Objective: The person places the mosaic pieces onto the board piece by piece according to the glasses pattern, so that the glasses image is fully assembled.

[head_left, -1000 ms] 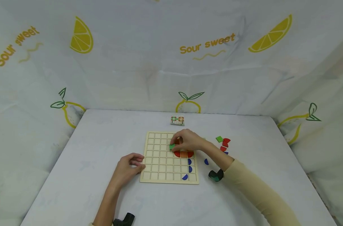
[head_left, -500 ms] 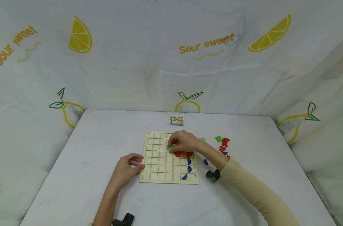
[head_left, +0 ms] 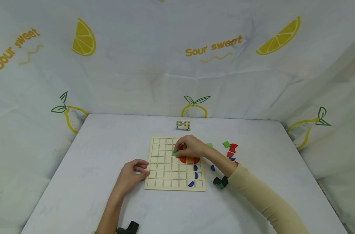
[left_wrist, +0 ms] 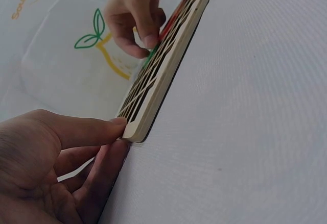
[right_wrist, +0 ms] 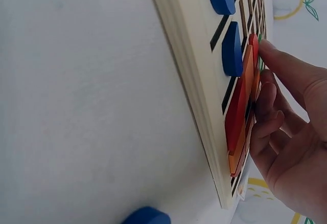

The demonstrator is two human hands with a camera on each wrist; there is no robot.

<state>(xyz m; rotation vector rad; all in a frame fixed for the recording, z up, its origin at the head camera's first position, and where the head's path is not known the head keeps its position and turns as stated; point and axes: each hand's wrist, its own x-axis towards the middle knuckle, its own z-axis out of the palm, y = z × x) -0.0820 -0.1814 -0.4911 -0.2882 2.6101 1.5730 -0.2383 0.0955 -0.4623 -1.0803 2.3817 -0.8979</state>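
My right hand [head_left: 192,146] is over the upper right of a pale wooden grid board [head_left: 165,174]. Its thumb and index finger pinch a green square tile [head_left: 175,153], right at the board's cells. Beside that tile, red rounded pieces [head_left: 182,159] and an orange square [head_left: 190,160] lie in the grid, partly hidden by the hand. My left hand [head_left: 133,174] holds the board's left edge, its thumb [left_wrist: 110,127] at the rim and curled fingers below. Blue half-round pieces [right_wrist: 232,49] sit along the board's right side.
Right of the board lie green squares [head_left: 226,144], red pieces [head_left: 233,148] and a loose blue half-round [head_left: 213,167]. A small patterned card [head_left: 183,124] stands behind the board. Black wrist devices [head_left: 220,182] show near both forearms. A lemon-printed white cloth [head_left: 154,81] hangs behind the table.
My right hand has shifted slightly left with the green tile, then stayed nearly still. The forearm has moved left too, uncovering loose pieces. My left hand keeps its place at the board's edge.
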